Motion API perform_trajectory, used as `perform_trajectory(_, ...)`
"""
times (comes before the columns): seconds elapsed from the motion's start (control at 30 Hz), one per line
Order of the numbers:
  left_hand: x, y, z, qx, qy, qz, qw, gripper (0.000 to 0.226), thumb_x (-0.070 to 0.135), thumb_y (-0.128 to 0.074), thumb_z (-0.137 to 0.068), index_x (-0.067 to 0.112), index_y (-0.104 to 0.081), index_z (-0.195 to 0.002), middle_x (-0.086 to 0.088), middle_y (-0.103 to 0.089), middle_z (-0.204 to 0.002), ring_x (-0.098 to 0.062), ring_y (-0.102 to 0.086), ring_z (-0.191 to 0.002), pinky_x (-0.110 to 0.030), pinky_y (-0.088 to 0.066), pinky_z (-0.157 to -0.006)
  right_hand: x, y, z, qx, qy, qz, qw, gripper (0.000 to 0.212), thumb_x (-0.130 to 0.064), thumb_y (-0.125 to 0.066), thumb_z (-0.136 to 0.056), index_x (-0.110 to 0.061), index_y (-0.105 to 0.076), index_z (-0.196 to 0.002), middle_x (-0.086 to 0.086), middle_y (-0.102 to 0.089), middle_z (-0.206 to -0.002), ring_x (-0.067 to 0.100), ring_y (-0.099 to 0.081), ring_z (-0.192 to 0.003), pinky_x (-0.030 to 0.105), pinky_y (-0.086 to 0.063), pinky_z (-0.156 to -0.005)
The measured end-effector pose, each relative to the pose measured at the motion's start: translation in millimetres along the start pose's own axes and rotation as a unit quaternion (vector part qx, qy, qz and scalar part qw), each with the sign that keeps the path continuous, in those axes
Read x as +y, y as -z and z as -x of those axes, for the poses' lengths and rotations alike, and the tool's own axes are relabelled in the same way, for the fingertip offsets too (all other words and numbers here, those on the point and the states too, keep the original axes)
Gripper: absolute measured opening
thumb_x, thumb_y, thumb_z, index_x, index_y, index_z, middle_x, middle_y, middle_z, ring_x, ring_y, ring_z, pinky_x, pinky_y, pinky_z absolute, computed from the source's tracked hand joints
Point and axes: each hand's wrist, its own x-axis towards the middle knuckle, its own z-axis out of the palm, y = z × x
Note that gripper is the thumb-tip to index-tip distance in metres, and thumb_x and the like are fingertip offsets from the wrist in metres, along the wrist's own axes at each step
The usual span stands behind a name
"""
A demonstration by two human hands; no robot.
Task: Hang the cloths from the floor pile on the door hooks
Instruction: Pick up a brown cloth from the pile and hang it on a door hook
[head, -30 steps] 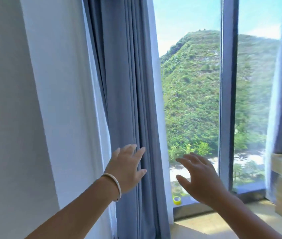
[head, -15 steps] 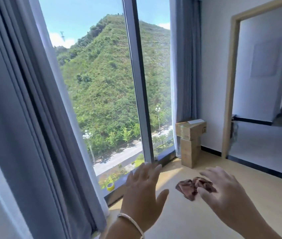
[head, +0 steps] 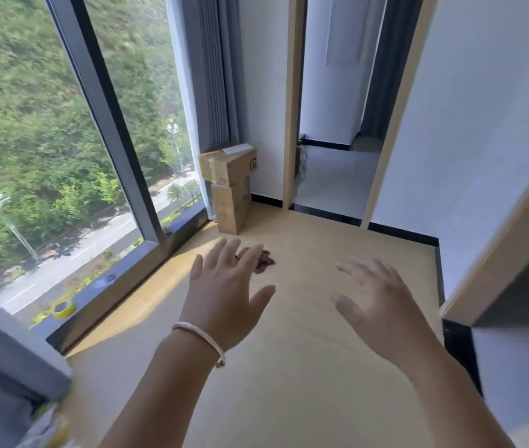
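Observation:
A small pile of dark reddish-brown cloths (head: 264,261) lies on the light wooden floor (head: 305,367) a few steps ahead, partly hidden behind my left fingers. My left hand (head: 227,292), with a thin bracelet at the wrist, is held out with fingers spread and holds nothing. My right hand (head: 382,302) is also stretched forward, fingers apart and empty. Both hands float well above the floor, short of the pile. No door hooks are visible.
Two stacked cardboard boxes (head: 231,185) stand in the corner by the grey curtain (head: 211,69). A tall window (head: 62,156) runs along the left, with a yellow tape roll (head: 62,309) on its sill. An open doorway (head: 331,130) lies ahead; a door edge (head: 496,240) juts in at right.
The view has swung right and downward, from the curtain and window to the floor. The cloth pile and doorway came into sight. Both hands stayed open and empty.

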Motion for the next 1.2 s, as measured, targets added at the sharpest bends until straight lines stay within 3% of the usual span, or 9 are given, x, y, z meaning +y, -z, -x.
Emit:
perform_trajectory(0.13, -0.8, -28.4, -25.0, -0.024, -0.03, 0.031, 0.999, 0.064, 0.059, -0.044, -0.09, 0.039, -0.023, -0.146, 0.003, -0.02, -0.155, -0.018, -0.006, -0.145, -0.044, -0.006, -0.117, 18.0, -12.2, -7.9, -0.007, -0.031, 0.002, 1.0, 0.045, -0.04, -0.058, -0.086, -0.03, -0.055, -0.13, -0.011, -0.048, -0.137, 0.006, -0.029, -0.129, 0.031, -0.026, -0.11)
perform_trajectory(0.37, -29.5, -56.8, -89.3, -0.043, -0.061, 0.051, 0.996, 0.065, 0.062, -0.041, -0.089, 0.04, -0.021, -0.146, 0.001, -0.021, -0.156, -0.022, -0.006, -0.146, -0.046, -0.009, -0.117, 17.0, -30.4, -46.5, 0.003, -0.067, 0.055, 0.996, 0.046, -0.042, -0.055, -0.086, -0.03, -0.054, -0.131, -0.012, -0.046, -0.137, 0.011, -0.03, -0.133, 0.036, -0.027, -0.113)
perform_trajectory(0.47, -47.6, -64.8, -118.3, -0.056, -0.062, 0.046, 0.995, 0.068, 0.066, -0.038, -0.088, 0.04, -0.016, -0.147, 0.001, -0.019, -0.157, -0.024, -0.005, -0.146, -0.047, -0.01, -0.116, 14.2, -37.6, -68.5, 0.002, -0.082, 0.096, 0.992, 0.048, -0.041, -0.055, -0.087, -0.032, -0.05, -0.134, -0.011, -0.042, -0.14, 0.01, -0.023, -0.136, 0.037, -0.024, -0.114)
perform_trajectory(0.67, -65.9, -85.5, -173.8, -0.074, -0.082, 0.048, 0.993, 0.074, 0.069, -0.035, -0.087, 0.039, -0.008, -0.148, -0.001, -0.013, -0.159, -0.023, -0.002, -0.147, -0.048, -0.007, -0.117, 15.2, -59.6, -113.1, -0.029, -0.131, 0.153, 0.979, 0.063, -0.048, -0.05, -0.09, -0.038, -0.024, -0.147, -0.006, -0.017, -0.156, 0.013, 0.002, -0.146, 0.044, -0.009, -0.119)
perform_trajectory(1.03, -21.5, -126.9, -265.5, -0.135, -0.157, 0.071, 0.976, 0.074, 0.067, -0.034, -0.089, 0.038, -0.004, -0.149, 0.0, -0.006, -0.16, -0.021, 0.004, -0.148, -0.05, -0.006, -0.119, 83.0, -51.9, -167.6, 0.043, -0.206, 0.149, 0.966, 0.055, -0.048, -0.056, -0.088, -0.029, -0.047, -0.139, -0.007, -0.038, -0.147, 0.01, -0.017, -0.139, 0.031, -0.014, -0.112)
perform_trajectory(1.2, 33.9, -149.4, -321.6, -0.135, -0.18, 0.072, 0.972, 0.073, 0.065, -0.035, -0.089, 0.038, -0.005, -0.15, 0.001, -0.005, -0.16, -0.02, 0.007, -0.147, -0.049, -0.005, -0.119, 146.8, -30.9, -203.4, 0.052, -0.214, 0.12, 0.968, 0.054, -0.045, -0.054, -0.088, -0.027, -0.047, -0.139, -0.008, -0.037, -0.146, 0.002, -0.014, -0.132, 0.029, -0.015, -0.111)
